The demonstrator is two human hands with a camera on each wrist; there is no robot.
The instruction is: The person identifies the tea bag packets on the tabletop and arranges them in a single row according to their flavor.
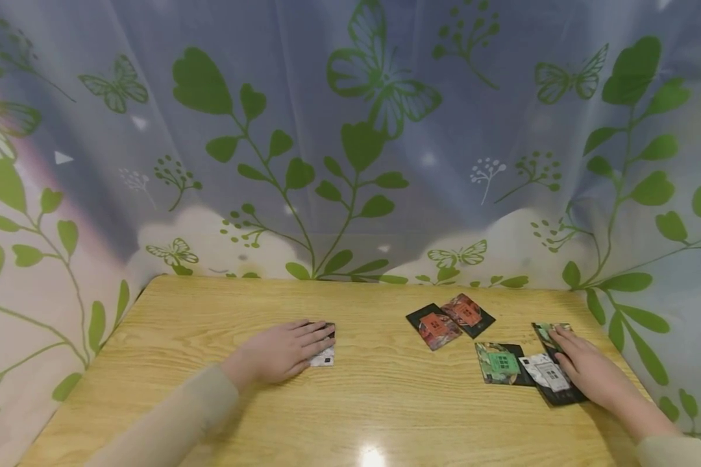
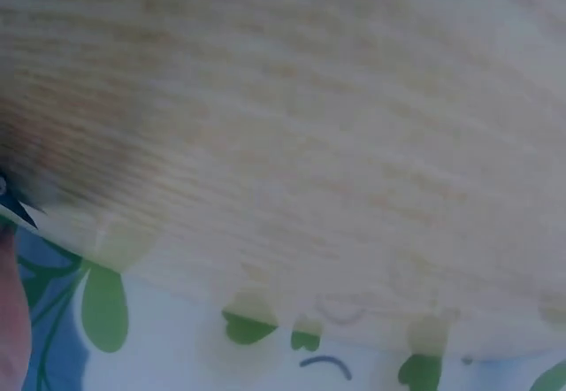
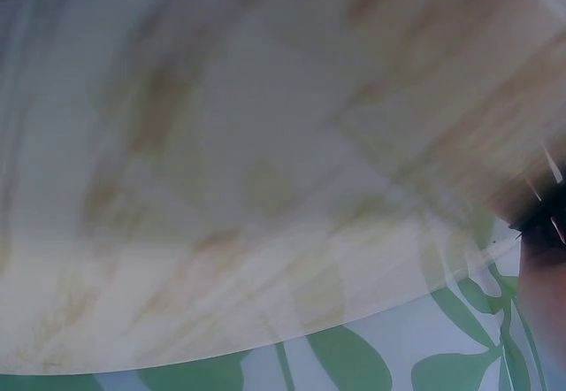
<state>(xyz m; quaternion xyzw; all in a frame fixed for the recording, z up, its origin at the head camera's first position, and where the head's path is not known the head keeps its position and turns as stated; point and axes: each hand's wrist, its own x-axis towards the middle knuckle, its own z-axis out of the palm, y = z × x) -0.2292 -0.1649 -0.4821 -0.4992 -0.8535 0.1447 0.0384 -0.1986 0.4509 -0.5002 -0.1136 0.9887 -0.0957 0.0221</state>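
In the head view my left hand point(image 1: 282, 350) lies with its fingers extended over a small flat packet with a white and black face point(image 1: 326, 359); the hand covers most of it. Toward the right edge of the table, my right hand point(image 1: 591, 371) rests its fingers on a green and black packet point(image 1: 544, 329). Partly overlapping that one is a white and black packet point(image 1: 551, 375), right beside the hand. Another green and black packet point(image 1: 496, 363) touches it on the left. In the wrist views only slivers of each hand show at the edges.
Two red and black packets point(image 1: 434, 326) point(image 1: 469, 314) overlap farther back on the wooden table point(image 1: 374, 402). A curtain point(image 1: 304, 214) printed with leaves and butterflies hangs behind the table and at both sides.
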